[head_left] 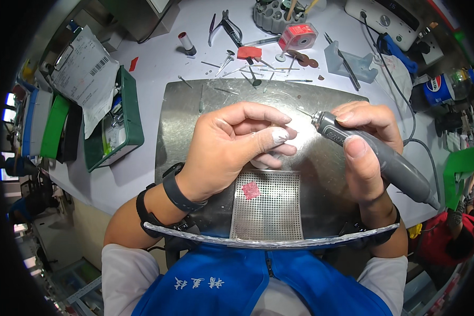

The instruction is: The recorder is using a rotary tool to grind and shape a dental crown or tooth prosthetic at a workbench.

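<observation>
My right hand (367,142) is wrapped round a dark grey rotary handpiece (384,158). Its thin bur (303,111) points left toward my other hand, a small gap away from the fingers. My left hand (247,131) is closed, thumb pressed to curled fingers, with white dust on the thumb tip. Whatever the fingers pinch is hidden or too small to name. Both hands are over a metal tray (181,126). Below the left hand lies a perforated metal plate (268,210), with a pinkish-red square piece (250,190) on it.
Loose burs and discs (305,59) lie beyond the tray, near pliers (229,29) and a red tape dispenser (298,37). A green box (137,121) with a paper sheet (84,73) stands left. The handpiece cord (411,113) runs up to a white control unit (387,21); a bottle (437,92) stands right.
</observation>
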Tool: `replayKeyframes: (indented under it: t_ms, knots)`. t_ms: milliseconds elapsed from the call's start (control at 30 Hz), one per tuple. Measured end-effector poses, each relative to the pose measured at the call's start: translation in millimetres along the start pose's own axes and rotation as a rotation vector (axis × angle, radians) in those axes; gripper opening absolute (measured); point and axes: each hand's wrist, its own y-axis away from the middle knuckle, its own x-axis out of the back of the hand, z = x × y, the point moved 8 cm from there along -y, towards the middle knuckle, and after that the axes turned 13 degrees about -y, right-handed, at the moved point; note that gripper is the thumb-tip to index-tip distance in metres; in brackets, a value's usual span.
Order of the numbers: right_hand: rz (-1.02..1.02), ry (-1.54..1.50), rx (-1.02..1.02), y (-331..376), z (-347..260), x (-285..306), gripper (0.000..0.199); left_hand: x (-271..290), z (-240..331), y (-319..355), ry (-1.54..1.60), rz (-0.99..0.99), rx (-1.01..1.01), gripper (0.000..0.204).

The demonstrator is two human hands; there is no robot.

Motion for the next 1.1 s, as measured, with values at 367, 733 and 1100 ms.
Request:
replayKeyframes:
  t_ms: [367,733,1100]
  knots:
    - [0.009,0.047,-0.032,-3,-1,-4,0.028,-3,2,-2,0.058,0.019,-0.087,0.035]
    - [-0.104,-0.018,-0.051,-2,0,-10,0.019,-10,-4,-2,0.113,-0.061,-0.022,0.033]
    - [-0.126,-0.009,-0.115,4,-1,-20,0.014,-13,-7,1,0.069,-0.067,-0.022,0.032]
